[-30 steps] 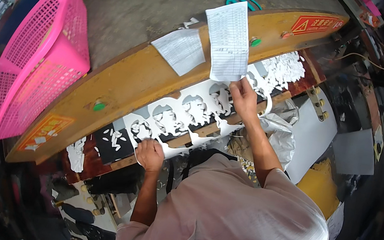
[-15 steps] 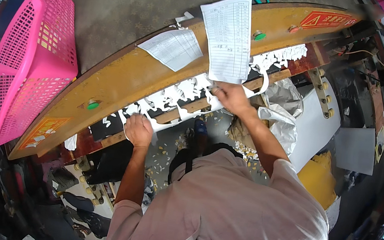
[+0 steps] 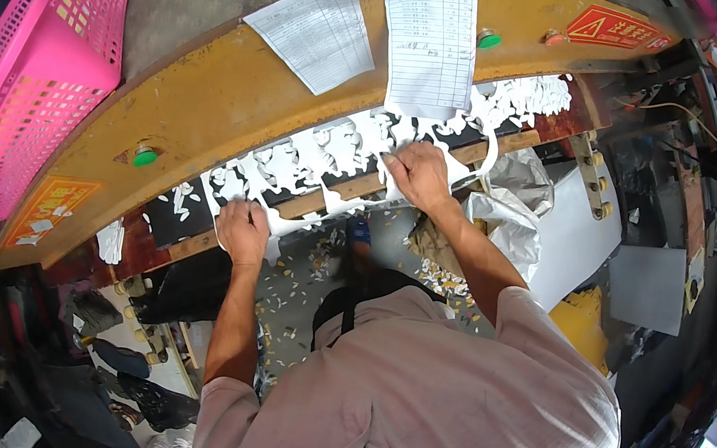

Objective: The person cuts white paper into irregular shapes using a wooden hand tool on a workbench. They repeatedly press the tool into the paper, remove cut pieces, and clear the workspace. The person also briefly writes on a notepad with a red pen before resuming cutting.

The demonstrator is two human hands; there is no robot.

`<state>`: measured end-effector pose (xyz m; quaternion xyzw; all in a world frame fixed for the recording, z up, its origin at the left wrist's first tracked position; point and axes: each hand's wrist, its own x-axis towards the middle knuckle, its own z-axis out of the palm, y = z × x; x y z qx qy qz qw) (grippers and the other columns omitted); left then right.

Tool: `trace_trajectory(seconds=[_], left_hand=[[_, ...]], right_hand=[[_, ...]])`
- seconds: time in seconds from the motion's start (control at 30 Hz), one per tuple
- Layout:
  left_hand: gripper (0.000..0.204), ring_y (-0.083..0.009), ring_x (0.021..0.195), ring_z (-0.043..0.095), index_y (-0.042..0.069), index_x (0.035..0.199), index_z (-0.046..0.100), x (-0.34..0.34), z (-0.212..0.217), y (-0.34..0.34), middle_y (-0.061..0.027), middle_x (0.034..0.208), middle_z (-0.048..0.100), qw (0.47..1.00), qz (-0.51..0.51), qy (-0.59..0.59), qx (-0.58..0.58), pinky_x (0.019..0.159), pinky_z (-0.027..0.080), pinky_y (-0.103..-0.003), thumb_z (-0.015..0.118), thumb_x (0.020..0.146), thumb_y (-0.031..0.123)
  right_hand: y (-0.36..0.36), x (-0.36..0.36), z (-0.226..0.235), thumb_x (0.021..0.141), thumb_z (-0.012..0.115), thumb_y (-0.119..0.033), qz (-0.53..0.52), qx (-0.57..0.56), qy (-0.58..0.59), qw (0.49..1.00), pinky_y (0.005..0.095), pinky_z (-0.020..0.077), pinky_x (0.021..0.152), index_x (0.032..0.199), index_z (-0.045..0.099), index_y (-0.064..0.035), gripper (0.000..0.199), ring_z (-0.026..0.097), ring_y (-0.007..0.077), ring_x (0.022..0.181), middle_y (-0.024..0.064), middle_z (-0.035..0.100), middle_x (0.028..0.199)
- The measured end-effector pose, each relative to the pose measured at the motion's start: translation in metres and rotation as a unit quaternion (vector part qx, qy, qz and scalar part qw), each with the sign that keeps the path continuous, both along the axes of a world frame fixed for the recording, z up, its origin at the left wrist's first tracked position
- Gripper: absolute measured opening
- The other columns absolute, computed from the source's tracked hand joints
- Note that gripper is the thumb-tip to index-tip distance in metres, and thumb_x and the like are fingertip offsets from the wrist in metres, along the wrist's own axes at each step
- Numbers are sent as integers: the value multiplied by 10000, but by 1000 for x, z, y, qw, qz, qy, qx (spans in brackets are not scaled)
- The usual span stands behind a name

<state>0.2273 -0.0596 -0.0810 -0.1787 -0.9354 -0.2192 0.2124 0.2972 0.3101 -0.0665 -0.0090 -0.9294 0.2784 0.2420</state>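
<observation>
A white sheet (image 3: 336, 203), cut through with rows of openings, lies on the surface (image 3: 589, 104) just off centre toward 11 o'clock, its ragged near margin hanging past the edge. It looks thin, light and flexible, and the narrow bridges between openings would probably tear if pulled sharply; the broader solid margin seems the best place to take hold, with support at both ends. Toward 9 o'clock, the left hand (image 3: 243, 232) has its fingers curled around the sheet's end, its grip closed on that margin. Toward 1 o'clock, the right hand (image 3: 420, 175) touches the sheet, but its fingertips are hidden, so whether its grip is closed cannot be told. At 12 and 11 o'clock, a long paper form (image 3: 430, 38) and a shorter paper (image 3: 318, 37) carry ruled rows too small to read. A red warning label (image 3: 616, 28) with a yellow triangle sits between 1 and 2 o'clock; a worn orange-red label (image 3: 51, 211) is near 9.
</observation>
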Motion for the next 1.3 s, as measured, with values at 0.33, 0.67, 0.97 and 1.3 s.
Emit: trace_trajectory(seconds=[0.33, 0.67, 0.97, 1.3], left_hand=[[131, -318, 747, 619, -26, 820, 669, 127, 7, -22, -153, 816, 663, 951, 16, -162, 262, 711, 495, -423, 632, 927, 42], [83, -365, 816, 612, 4, 819, 655, 178, 16, 39, -135, 853, 663, 965, -136, -35, 222, 768, 504, -469, 712, 867, 42], [66, -336, 788, 622, 48, 761, 699, 235, -9, 42, -80, 827, 680, 986, -96, -7, 139, 708, 488, -449, 718, 800, 98], [105, -284, 793, 619, 116, 695, 667, 210, -4, 37, -44, 805, 662, 988, -91, 23, 121, 699, 481, -424, 752, 753, 137]], right_hand=[[-14, 105, 22, 985, 716, -207, -58, -303, -83, 947, 403, 489, 674, 817, 686, 11, 277, 593, 265, 695, 118, 606, 752], [-101, 78, 32, 805, 814, -354, 114, -29, -43, 992, 527, 433, 1118, 1350, 679, -103, 614, 525, 434, 1314, 241, 589, 1403], [-176, 105, 32, 734, 872, -409, 158, 94, -94, 979, 565, 377, 1097, 1436, 598, -129, 803, 417, 474, 1392, 276, 413, 1535], [-198, 79, 39, 706, 842, -338, 135, 126, -112, 976, 600, 426, 1033, 1430, 653, -237, 756, 441, 452, 1337, 145, 454, 1549]])
